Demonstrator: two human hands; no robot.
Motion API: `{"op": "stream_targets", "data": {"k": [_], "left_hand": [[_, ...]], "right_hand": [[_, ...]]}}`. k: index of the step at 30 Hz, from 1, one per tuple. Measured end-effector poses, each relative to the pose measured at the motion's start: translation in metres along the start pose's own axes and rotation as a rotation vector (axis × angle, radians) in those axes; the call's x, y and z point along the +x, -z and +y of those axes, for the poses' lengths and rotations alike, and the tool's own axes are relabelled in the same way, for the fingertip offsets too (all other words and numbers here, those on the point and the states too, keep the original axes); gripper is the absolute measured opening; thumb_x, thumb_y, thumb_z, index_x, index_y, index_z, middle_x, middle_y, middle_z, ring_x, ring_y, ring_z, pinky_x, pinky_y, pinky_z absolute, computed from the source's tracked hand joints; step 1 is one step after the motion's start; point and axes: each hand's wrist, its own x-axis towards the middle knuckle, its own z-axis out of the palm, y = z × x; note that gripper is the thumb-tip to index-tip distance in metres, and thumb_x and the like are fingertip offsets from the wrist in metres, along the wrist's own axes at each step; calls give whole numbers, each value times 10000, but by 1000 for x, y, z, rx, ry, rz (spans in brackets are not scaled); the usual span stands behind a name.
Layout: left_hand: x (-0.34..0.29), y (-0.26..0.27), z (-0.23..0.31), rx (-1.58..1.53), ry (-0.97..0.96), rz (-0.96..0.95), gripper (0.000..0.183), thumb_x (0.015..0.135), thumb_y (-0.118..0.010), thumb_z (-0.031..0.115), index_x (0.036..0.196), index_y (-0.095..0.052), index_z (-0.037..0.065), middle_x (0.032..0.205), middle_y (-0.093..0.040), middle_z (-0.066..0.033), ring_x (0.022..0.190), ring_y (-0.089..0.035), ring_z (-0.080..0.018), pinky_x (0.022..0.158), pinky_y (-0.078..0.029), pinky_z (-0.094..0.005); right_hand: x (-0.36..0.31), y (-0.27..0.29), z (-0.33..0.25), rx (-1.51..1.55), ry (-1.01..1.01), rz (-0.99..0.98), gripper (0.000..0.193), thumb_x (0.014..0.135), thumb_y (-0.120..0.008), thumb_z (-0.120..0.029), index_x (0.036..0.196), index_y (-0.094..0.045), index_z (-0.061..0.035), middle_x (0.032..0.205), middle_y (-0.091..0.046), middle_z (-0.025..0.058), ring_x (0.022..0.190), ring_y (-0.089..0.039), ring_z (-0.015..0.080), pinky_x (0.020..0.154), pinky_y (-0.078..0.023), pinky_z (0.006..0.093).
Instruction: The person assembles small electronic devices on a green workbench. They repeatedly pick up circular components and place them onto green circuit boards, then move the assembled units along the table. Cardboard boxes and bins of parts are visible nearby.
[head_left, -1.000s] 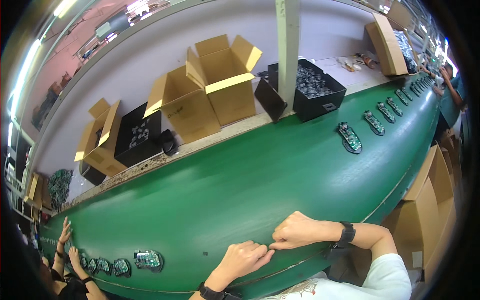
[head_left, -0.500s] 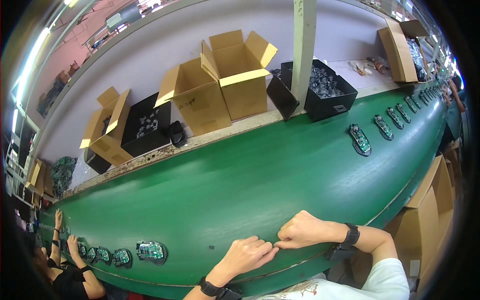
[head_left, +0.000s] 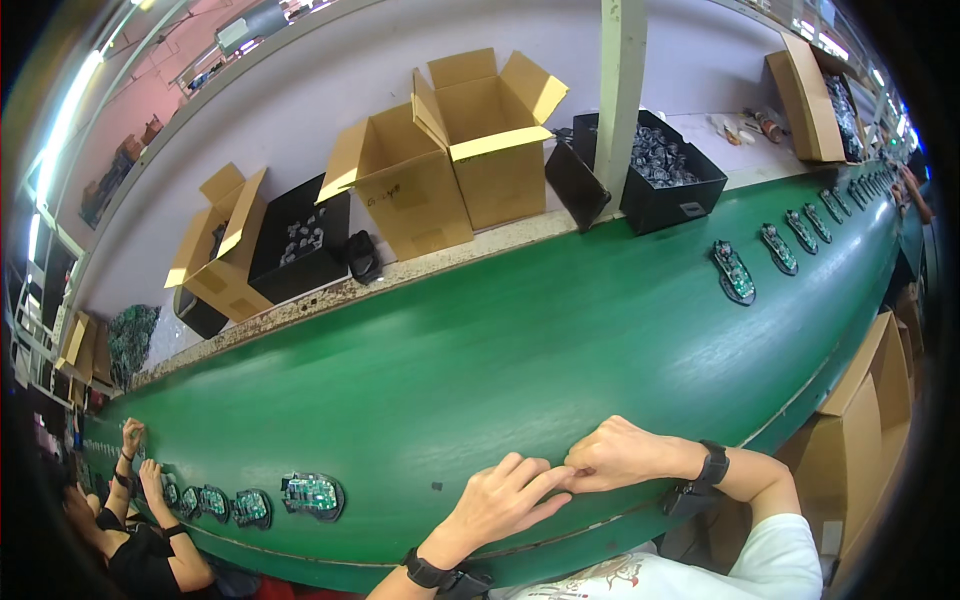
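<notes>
My left hand (head_left: 508, 503) and my right hand (head_left: 622, 456) meet above the near edge of the green conveyor belt (head_left: 480, 370). The left index finger reaches to the right hand's fingertips, with its thumb held apart below. My right hand is closed, its thumb and fingers pressed together. Whatever it pinches is hidden or too small to make out. Left of my hands lies a green circuit board in a black mouse-shaped shell (head_left: 312, 496). A tiny dark piece (head_left: 437, 486) rests on the belt between them.
More board-filled shells (head_left: 735, 272) line the belt at right. Along the far ledge stand open cardboard boxes (head_left: 415, 205) and a black bin of dark parts (head_left: 675, 185). A co-worker's arms (head_left: 150, 490) reach in at left. A large carton (head_left: 850, 430) stands at right.
My left thumb and index finger have moved apart, while the right hand stays closed. The belt and boxes appear shifted slightly in the picture. A co-worker's hands at left have moved a little.
</notes>
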Motion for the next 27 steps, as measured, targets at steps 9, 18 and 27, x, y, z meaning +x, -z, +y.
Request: {"op": "stream_targets", "data": {"k": [9,18,27], "left_hand": [[-2,0,-1,17,-11,31,207,795,-834,274,934,-713,179,755,-578,69,661,-510,-117,500,-453,-245],[-4,-3,-3,-2,-21,93,210,757,-864,231,918,-742,172,874,-627,49,881,-606,-172,635,-532,-273],[1,-7,-8,-71,-4,116,207,718,-864,148,888,-749,175,991,-659,5,1021,-599,-256,817,-535,-357]], "right_hand": [[2,3,0,6,97,74,341,829,-741,-186,600,-535,-40,566,-529,80,476,-520,288,437,-386,392],[3,-1,1,34,109,103,308,826,-742,-181,615,-568,-39,580,-550,79,482,-534,287,447,-400,394],[-1,29,19,-189,-75,294,295,851,-741,-300,691,-648,-71,662,-643,92,679,-648,289,571,-506,424]]}}
